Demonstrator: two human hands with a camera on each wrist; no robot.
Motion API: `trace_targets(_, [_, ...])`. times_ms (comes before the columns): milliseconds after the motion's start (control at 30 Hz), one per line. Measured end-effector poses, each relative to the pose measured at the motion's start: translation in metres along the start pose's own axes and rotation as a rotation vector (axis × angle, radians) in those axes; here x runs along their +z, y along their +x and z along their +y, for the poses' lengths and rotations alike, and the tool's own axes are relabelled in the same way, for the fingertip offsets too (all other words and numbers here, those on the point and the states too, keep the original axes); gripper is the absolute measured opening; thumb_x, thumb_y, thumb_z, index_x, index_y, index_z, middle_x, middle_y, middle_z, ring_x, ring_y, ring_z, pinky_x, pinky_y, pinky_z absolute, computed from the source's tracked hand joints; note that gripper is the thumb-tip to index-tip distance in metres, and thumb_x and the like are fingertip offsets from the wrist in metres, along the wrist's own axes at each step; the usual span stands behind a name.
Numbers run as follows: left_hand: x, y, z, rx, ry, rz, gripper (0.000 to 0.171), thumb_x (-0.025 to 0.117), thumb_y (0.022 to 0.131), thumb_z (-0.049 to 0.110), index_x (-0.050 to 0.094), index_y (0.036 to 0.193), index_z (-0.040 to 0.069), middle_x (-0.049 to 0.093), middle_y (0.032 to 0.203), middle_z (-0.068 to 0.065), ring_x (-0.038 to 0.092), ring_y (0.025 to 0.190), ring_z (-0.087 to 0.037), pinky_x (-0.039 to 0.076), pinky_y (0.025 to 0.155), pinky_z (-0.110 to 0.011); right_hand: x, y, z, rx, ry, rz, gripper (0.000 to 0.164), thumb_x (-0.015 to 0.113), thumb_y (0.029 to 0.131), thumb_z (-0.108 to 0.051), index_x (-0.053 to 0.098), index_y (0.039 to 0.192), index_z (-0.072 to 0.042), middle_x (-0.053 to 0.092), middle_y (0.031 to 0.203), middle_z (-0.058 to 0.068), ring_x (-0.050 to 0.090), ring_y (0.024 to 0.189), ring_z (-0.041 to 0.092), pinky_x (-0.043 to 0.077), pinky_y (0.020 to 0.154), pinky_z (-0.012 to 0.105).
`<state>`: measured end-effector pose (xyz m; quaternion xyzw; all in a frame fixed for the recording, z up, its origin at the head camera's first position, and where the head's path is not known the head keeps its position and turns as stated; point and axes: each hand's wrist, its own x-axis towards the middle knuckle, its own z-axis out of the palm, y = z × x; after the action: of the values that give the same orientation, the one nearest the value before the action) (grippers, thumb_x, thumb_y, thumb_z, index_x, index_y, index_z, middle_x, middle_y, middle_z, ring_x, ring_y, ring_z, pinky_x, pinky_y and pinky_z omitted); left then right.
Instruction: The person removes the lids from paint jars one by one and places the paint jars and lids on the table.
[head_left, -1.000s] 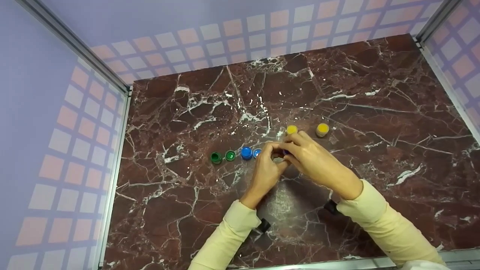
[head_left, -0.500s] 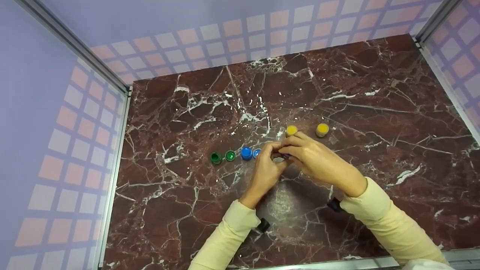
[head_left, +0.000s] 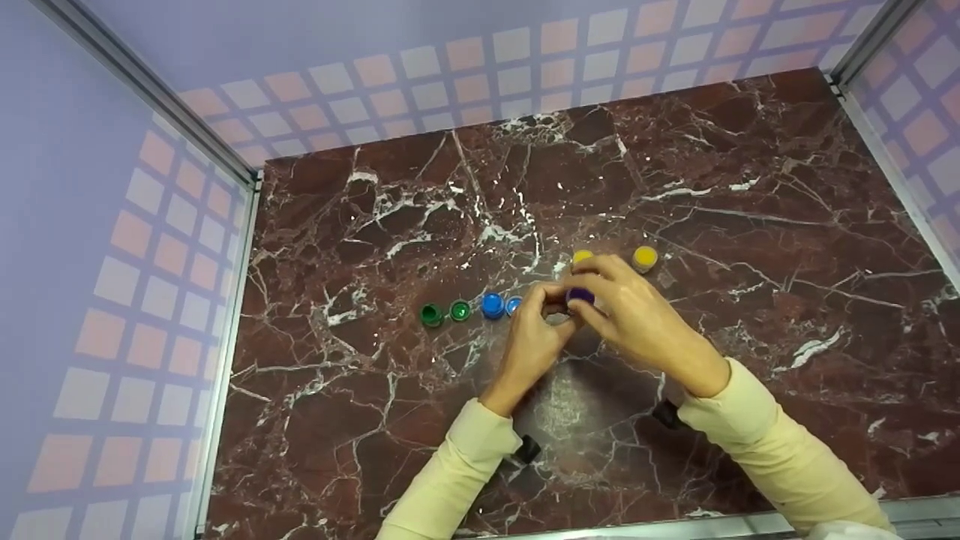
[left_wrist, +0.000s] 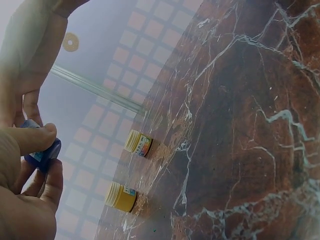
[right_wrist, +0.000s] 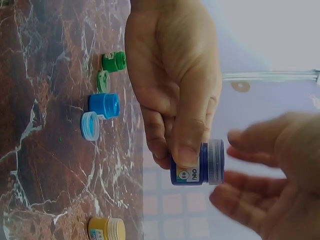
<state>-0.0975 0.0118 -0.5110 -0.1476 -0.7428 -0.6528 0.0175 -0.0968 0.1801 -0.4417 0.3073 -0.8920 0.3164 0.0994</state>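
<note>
table (head_left: 337,420) of dark red marble, veined with white, spreads under everything. above it the two hands meet near the middle. the left hand (head_left: 534,337) pinches a jar, thumb over the label and fingers behind. the right hand (head_left: 645,315) arches round the top of it, thumb and fingers parted on either side; the right wrist view shows a gap at the thumb, though whether any fingertip brushes the lid i cannot tell.

that purple jar (right_wrist: 192,175) is in the air between the hands, lid on. it looks like small, stiff plastic, so it should be light and hard to crush or break; the smooth wall could well slip under damp or painty fingers. the body, just below the neck, seems the firmest place to hold, as the left hand does, and squeezing harder would likely gain little.

beyond the hands stand two yellow jars, one (head_left: 583,256) close by the right fingers, the other (head_left: 645,259) farther right, both capped. to the left are an open blue jar (head_left: 493,305) and an open green jar (head_left: 430,314), each with a loose lid beside it.

smallest is the purple jar's clear lid (right_wrist: 216,162): its ribbed edge should give fingertips the best purchase
</note>
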Motion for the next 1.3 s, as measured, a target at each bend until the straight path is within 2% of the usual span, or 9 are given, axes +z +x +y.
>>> trace_targets(133, [0.001, 0.000, 0.002, -0.018, -0.014, 0.012, 0.034, 0.081, 0.085, -0.004, 0.063, 0.114, -0.007, 0.064, 0.116, -0.019, 0.068, 0.101, -0.024, 0.058, 0.092, -0.038, 0.001, 0.001, -0.002, 0.103, -0.004, 0.052, 0.027, 0.075, 0.096, -0.017, 0.073, 0.117, 0.001, 0.065, 0.119, 0.017, 0.062, 0.105, 0.031, 0.054, 0.088, 0.047])
trace_targets(233, [0.001, 0.000, 0.002, -0.010, -0.006, 0.016, 0.035, 0.081, 0.085, -0.004, 0.063, 0.115, -0.007, 0.064, 0.115, -0.020, 0.067, 0.101, -0.023, 0.058, 0.091, -0.043, 0.003, 0.001, -0.004, 0.159, -0.008, 0.067, 0.031, 0.076, 0.096, -0.022, 0.073, 0.115, 0.003, 0.064, 0.110, 0.015, 0.063, 0.089, 0.029, 0.055, 0.076, 0.044])
trace_targets(433, [0.001, 0.000, 0.003, 0.011, 0.045, 0.022, 0.033, 0.080, 0.085, -0.004, 0.063, 0.114, -0.004, 0.066, 0.114, -0.016, 0.067, 0.102, -0.024, 0.058, 0.091, -0.036, 0.007, 0.002, -0.010, 0.187, -0.024, 0.071, 0.030, 0.080, 0.092, -0.021, 0.071, 0.105, 0.005, 0.062, 0.094, 0.014, 0.056, 0.072, 0.026, 0.050, 0.062, 0.038])
trace_targets(600, [0.000, 0.000, 0.003, 0.004, 0.078, 0.018, 0.034, 0.081, 0.085, -0.002, 0.064, 0.115, -0.003, 0.067, 0.115, -0.015, 0.068, 0.102, -0.022, 0.057, 0.091, -0.030, 0.007, 0.002, -0.011, 0.170, -0.021, 0.047, 0.027, 0.080, 0.092, -0.015, 0.071, 0.105, 0.007, 0.064, 0.097, 0.016, 0.062, 0.077, 0.029, 0.055, 0.066, 0.041])
trace_targets(733, [-0.002, 0.001, 0.003, -0.006, 0.105, 0.012, 0.034, 0.080, 0.085, -0.001, 0.065, 0.115, -0.003, 0.066, 0.115, -0.014, 0.069, 0.099, -0.020, 0.056, 0.090, -0.026, 0.003, 0.004, -0.009, 0.119, -0.041, -0.017, 0.029, 0.079, 0.092, -0.012, 0.072, 0.111, 0.008, 0.066, 0.104, 0.018, 0.065, 0.089, 0.031, 0.059, 0.076, 0.042])
trace_targets(833, [-0.003, 0.001, 0.002, -0.001, 0.111, 0.012, 0.032, 0.078, 0.084, -0.003, 0.065, 0.113, -0.002, 0.066, 0.113, -0.013, 0.068, 0.097, -0.020, 0.056, 0.090, -0.027, -0.002, 0.007, -0.007, 0.056, -0.054, -0.085, 0.030, 0.080, 0.090, -0.008, 0.072, 0.114, 0.008, 0.066, 0.109, 0.019, 0.065, 0.099, 0.032, 0.058, 0.085, 0.041])
trace_targets(967, [-0.004, 0.002, 0.001, 0.031, 0.105, 0.018, 0.030, 0.078, 0.084, -0.004, 0.065, 0.111, -0.001, 0.065, 0.111, -0.012, 0.068, 0.096, -0.020, 0.057, 0.089, -0.029, -0.007, 0.011, -0.003, -0.017, -0.017, -0.146, 0.031, 0.080, 0.086, 0.002, 0.072, 0.116, 0.007, 0.065, 0.112, 0.019, 0.064, 0.102, 0.032, 0.058, 0.086, 0.039])
trace_targets(1133, [-0.004, 0.000, -0.001, 0.055, 0.094, 0.026, 0.029, 0.081, 0.084, -0.003, 0.065, 0.108, -0.002, 0.065, 0.110, -0.012, 0.068, 0.097, -0.021, 0.057, 0.089, -0.028, -0.010, 0.012, -0.002, -0.051, 0.030, -0.174, 0.032, 0.079, 0.084, 0.008, 0.074, 0.115, 0.004, 0.065, 0.116, 0.019, 0.065, 0.104, 0.032, 0.059, 0.086, 0.038])
trace_targets(1300, [-0.005, -0.001, -0.002, 0.051, 0.110, 0.023, 0.031, 0.084, 0.084, 0.001, 0.064, 0.109, -0.002, 0.065, 0.110, -0.012, 0.068, 0.097, -0.021, 0.057, 0.089, -0.027, -0.012, 0.013, -0.001, -0.074, 0.006, -0.213, 0.043, 0.078, 0.080, 0.013, 0.072, 0.121, 0.003, 0.067, 0.121, 0.017, 0.063, 0.112, 0.034, 0.056, 0.096, 0.043])
